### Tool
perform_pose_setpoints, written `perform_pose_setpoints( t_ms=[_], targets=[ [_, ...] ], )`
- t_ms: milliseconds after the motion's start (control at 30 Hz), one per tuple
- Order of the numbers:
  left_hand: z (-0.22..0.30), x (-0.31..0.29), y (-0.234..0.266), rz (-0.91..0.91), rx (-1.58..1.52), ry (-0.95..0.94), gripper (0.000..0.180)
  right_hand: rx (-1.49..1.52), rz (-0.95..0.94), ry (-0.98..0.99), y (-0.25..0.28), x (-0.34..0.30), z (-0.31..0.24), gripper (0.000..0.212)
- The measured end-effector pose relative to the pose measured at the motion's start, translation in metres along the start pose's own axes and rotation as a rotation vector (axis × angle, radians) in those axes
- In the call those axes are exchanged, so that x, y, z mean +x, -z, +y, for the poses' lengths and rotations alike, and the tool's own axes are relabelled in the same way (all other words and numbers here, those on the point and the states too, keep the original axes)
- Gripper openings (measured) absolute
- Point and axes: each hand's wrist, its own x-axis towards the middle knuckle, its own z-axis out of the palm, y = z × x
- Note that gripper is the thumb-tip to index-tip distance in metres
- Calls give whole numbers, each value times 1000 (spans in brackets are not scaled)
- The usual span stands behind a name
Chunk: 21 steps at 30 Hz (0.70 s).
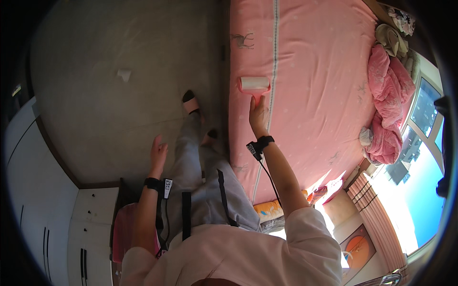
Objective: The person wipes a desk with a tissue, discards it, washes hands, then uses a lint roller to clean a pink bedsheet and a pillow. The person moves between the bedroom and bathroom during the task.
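My right hand (258,116) is closed around the pink handle of a lint roller (254,84). The roller's white cylinder lies over the pink bed sheet (315,95), close to the bed's left edge; whether it touches the cloth I cannot tell. A grey-and-white stripe runs along the sheet just beside it. My left hand (159,151) hangs over the floor next to my left leg, holding nothing, its fingers loosely apart. Each wrist wears a black strap with a small device and a cable.
A crumpled pink quilt (387,107) lies along the bed's right side, near a bright window (420,152). White cabinets (93,214) stand at the lower left. On the grey floor (95,124) there is a small white scrap (124,75). My slippered feet (190,103) are beside the bed.
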Motion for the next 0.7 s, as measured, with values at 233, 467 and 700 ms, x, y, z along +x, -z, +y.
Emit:
perform_pose_setpoints(
  t_ms=[233,467,700],
  targets=[
    [25,5,11,61,-62,-73,46,124,300,200,26,270,-136,40],
    [25,8,26,65,37,-9,47,32,276,90,51,278,-68,40],
    [66,16,4,-20,52,-17,45,-16,-97,-156,33,-44,92,27]
  ],
)
